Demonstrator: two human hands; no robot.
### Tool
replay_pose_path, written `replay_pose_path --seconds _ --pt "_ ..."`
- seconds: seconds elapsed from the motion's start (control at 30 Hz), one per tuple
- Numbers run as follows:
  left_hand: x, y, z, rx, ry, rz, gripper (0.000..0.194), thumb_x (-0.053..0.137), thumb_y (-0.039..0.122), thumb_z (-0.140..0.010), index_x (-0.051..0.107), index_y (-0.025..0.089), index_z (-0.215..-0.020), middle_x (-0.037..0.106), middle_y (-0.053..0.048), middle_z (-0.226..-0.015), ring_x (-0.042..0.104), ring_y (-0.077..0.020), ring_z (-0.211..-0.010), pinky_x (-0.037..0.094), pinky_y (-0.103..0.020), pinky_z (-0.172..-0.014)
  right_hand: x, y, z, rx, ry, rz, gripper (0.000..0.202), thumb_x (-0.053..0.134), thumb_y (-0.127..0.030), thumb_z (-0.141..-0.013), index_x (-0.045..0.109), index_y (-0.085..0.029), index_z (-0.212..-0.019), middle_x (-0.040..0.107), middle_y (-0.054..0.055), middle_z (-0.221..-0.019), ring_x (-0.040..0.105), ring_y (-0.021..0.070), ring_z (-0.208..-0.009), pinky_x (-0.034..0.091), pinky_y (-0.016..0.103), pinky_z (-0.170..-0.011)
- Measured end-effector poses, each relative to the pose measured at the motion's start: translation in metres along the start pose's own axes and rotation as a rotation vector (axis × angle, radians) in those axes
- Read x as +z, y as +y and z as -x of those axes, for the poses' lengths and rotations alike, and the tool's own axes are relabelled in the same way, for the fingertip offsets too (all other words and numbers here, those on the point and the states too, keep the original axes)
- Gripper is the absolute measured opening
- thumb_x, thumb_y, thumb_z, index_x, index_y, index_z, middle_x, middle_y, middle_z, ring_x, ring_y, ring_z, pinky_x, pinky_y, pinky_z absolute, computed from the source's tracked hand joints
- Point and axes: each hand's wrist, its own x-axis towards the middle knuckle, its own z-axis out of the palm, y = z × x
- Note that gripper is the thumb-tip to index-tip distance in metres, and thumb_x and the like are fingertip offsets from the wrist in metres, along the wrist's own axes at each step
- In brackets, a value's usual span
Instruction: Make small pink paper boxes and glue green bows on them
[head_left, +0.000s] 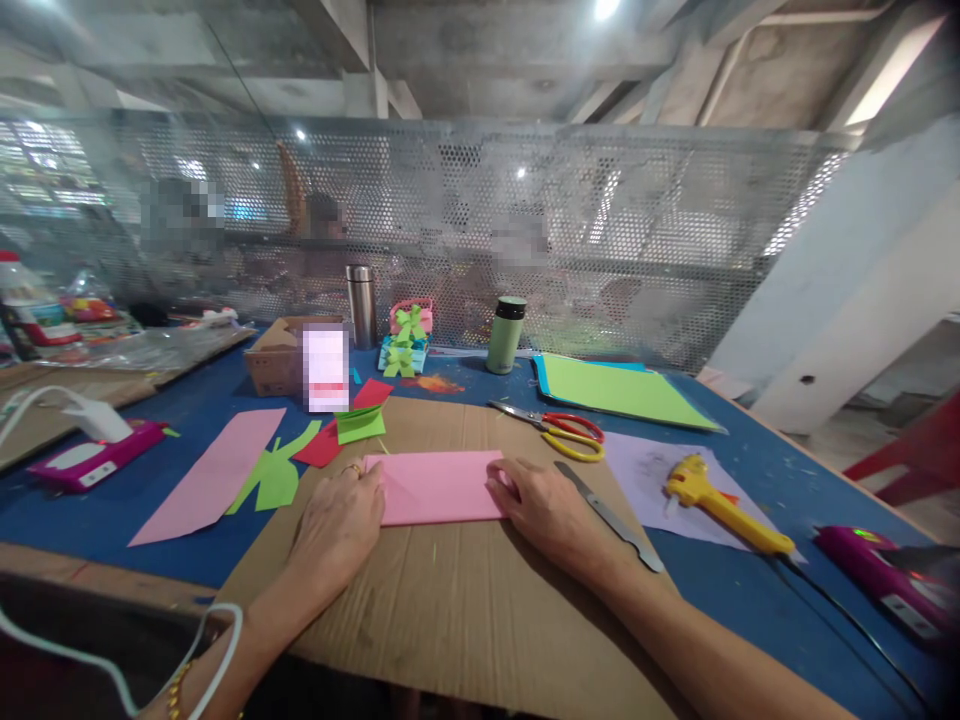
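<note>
A folded sheet of pink paper point(442, 488) lies flat on the brown cardboard point(435, 620) in front of me. My left hand point(341, 510) is closed on its left edge, thumb on top. At the opposite edge my right hand point(544, 500) pinches the paper with curled fingers; part of the grip is hidden. Just right of that hand is a flat metal blade point(609, 515). Scissors point(574, 430) with red and yellow handles lie beyond it, partly open. Green paper cut-outs point(277, 475), a pink strip point(214, 475) and a folded green piece point(361, 424) lie to the left.
On the right a yellow glue gun point(724, 508) rests on lilac paper point(630, 480), its cord trailing forward. Green sheets point(630, 390) lie behind. A green cup point(506, 338), steel flask point(362, 308) and cardboard box point(277, 355) stand along the back. Magenta power strips point(97, 455) sit at both sides.
</note>
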Motion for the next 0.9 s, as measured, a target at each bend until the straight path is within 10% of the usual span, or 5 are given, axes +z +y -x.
replay_pose_path --seconds 0.9 --pt "-0.005 0.003 -0.003 0.02 0.016 0.055 0.037 0.032 0.017 -0.101 0.06 0.01 -0.123 0.064 -0.014 -0.108 0.059 -0.0251 -0.103 0.046 -0.037 -0.09 0.019 0.016 -0.006 -0.068 0.085 0.004 0.031 0.044 -0.032 -0.097 0.073 -0.021 -0.103 0.075 0.009 -0.088 0.069 0.0212 -0.079 0.043 0.028 -0.068"
